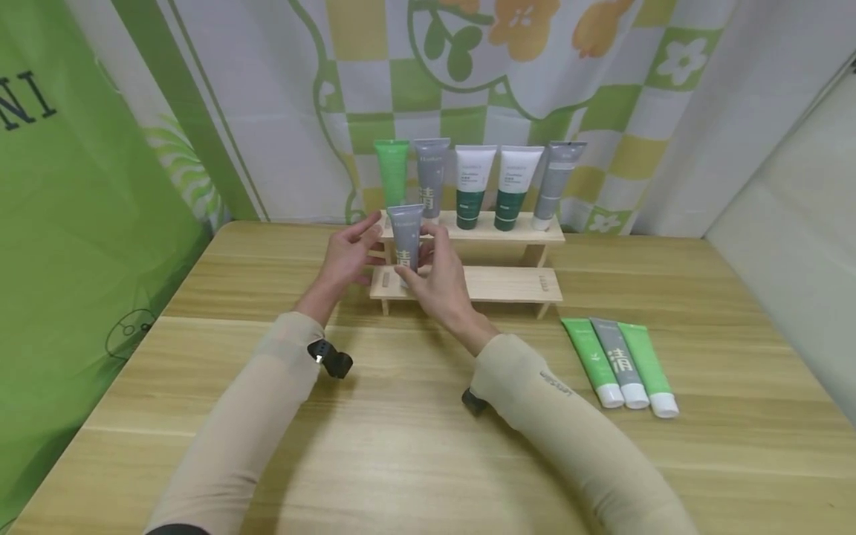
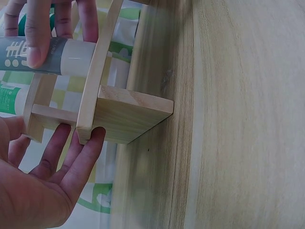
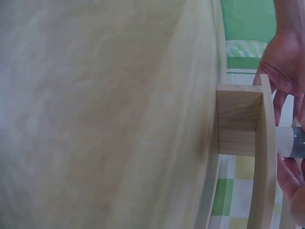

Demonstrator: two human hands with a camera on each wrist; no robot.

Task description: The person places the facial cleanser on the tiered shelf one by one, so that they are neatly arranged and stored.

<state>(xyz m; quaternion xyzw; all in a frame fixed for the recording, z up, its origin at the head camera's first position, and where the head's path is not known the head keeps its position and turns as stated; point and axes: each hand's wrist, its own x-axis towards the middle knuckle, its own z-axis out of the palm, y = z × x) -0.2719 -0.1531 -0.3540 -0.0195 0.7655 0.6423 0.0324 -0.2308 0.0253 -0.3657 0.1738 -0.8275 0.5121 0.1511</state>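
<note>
My right hand (image 1: pixel 443 286) pinches a grey squeeze tube (image 1: pixel 406 232) with pale lettering, upright with its white cap down at the left end of the lower shelf board (image 1: pixel 504 284). In the left wrist view, that white cap (image 2: pixel 77 57) meets the board. My left hand (image 1: pixel 349 256) is at the left end of the two-step wooden stand, fingers extended, with fingertips (image 2: pixel 97 136) right at the lower board's end. Behind, on the upper board (image 1: pixel 484 232), stand a green tube (image 1: pixel 393 171), another grey tube (image 1: pixel 431 174), two white-and-green tubes and a grey one.
On the table (image 1: pixel 388 446), right of the stand, two green tubes (image 1: pixel 588 357) lie with a grey tube (image 1: pixel 617 357) between them. A patterned curtain (image 1: pixel 267 111) hangs right behind the stand. Green cloth (image 1: pixel 73 223) covers the left side.
</note>
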